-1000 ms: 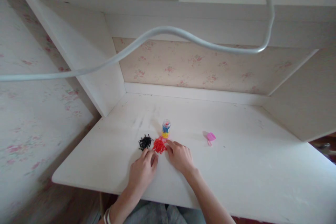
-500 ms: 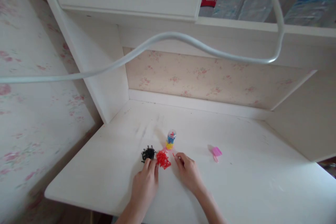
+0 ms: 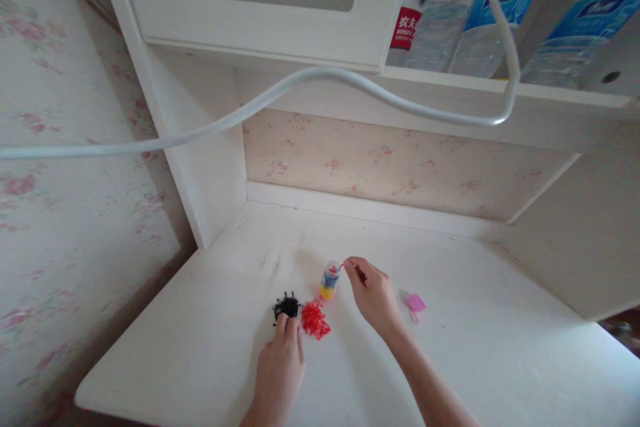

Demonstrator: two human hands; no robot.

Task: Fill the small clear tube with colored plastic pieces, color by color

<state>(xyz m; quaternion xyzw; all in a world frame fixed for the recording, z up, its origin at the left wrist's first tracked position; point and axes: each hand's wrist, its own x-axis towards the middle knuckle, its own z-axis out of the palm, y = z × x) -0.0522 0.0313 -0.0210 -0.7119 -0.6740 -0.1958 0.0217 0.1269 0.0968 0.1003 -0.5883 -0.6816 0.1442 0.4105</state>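
Note:
A small clear bottle (image 3: 330,278) with a blue label and yellow lower part stands on the white desk. Some red shows inside its top. My right hand (image 3: 371,290) pinches a thin red strand (image 3: 342,266) close beside the bottle's mouth. A loose heap of red strands (image 3: 315,319) lies in front of the bottle. To its left is a heap of black strands (image 3: 286,305). My left hand (image 3: 284,353) has its fingers closed at the near edge of the black heap; what they hold, if anything, is hidden.
A pink square object (image 3: 416,303) with a pale tail lies to the right on the desk (image 3: 225,320). Across the view, above the desk, runs a white cable (image 3: 320,73). Water bottles (image 3: 500,20) stand on the shelf at upper right. A cabinet (image 3: 260,27) overhangs the back.
My right hand has moved up and away from beside the red heap to the bottle's mouth, carrying the red strand. My left hand stays by the black heap. The view has tilted up slightly.

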